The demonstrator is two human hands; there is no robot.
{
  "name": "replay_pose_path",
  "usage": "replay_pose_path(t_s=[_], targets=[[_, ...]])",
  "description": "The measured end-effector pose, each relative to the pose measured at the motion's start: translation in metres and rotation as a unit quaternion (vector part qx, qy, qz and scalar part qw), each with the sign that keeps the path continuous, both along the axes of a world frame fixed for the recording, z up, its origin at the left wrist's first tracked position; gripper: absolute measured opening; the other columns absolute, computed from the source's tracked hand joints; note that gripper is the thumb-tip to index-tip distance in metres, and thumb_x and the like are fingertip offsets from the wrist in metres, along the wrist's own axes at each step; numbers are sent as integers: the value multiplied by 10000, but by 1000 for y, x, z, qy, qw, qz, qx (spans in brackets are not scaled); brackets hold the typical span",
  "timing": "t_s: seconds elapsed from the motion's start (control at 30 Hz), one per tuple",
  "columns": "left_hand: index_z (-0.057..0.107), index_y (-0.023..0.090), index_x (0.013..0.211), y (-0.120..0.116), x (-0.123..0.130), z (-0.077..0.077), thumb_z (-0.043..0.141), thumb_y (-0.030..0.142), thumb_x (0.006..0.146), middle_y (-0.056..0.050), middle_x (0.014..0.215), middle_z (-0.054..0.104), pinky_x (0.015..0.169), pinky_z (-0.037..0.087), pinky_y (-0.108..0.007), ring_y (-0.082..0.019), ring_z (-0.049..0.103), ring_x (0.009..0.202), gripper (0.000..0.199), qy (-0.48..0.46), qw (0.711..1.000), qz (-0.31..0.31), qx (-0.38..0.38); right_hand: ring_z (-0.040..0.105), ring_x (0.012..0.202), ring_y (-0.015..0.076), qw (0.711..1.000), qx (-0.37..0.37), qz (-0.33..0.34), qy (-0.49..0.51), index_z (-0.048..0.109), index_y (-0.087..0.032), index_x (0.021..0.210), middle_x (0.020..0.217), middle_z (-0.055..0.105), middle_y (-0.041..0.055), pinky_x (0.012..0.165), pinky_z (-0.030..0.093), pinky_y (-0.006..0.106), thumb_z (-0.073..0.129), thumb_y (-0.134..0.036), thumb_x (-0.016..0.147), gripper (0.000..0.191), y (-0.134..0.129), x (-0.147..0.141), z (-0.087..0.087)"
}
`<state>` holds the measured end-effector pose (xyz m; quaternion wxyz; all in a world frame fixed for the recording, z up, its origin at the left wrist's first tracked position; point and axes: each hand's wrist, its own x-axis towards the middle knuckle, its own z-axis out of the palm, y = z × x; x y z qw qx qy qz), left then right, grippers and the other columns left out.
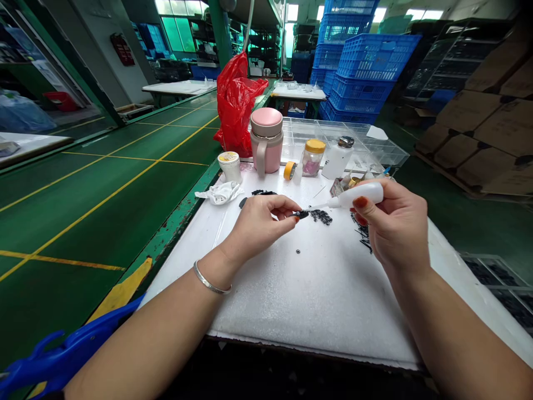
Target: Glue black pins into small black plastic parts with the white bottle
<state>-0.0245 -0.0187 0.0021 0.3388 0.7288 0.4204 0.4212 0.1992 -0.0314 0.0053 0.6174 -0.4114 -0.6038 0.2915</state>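
My left hand [264, 221] pinches a small black part [300, 214] between thumb and fingers, above the white tabletop [266, 300]. In my right hand [395, 222] is a white squeeze bottle [361, 195], tilted so that its thin nozzle points left and meets, or nearly meets, the black part. Just behind the nozzle lies a heap of small black rings [321, 216]. One loose ring [298, 251] sits apart, nearer to me. Thin black pins [363, 236] are scattered beside my right hand, partly hidden by it. More black pieces [263, 193] lie behind my left hand.
Along the back stand a white tub [230, 166], a pink mug [267, 141], an orange tape roll [290, 170], a yellow-lidded jar [313, 158] and a white bottle [338, 158]. A crumpled white cloth [220, 193] lies left. Behind are a red bag [235, 105] and a clear divided tray [300, 130].
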Motion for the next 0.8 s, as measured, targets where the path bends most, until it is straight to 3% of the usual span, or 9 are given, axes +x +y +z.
replay_pose_path(t_s=[0.8], targets=[[763, 161, 855, 0, 0, -1, 670, 143, 755, -7, 683, 651, 556, 430, -202, -113, 548, 636, 138, 3, 1000, 2, 13, 464, 575, 125, 1000, 27, -3, -5, 742, -221, 846, 759, 602, 18, 476, 357, 270, 810, -370, 772, 180, 0, -1, 2]])
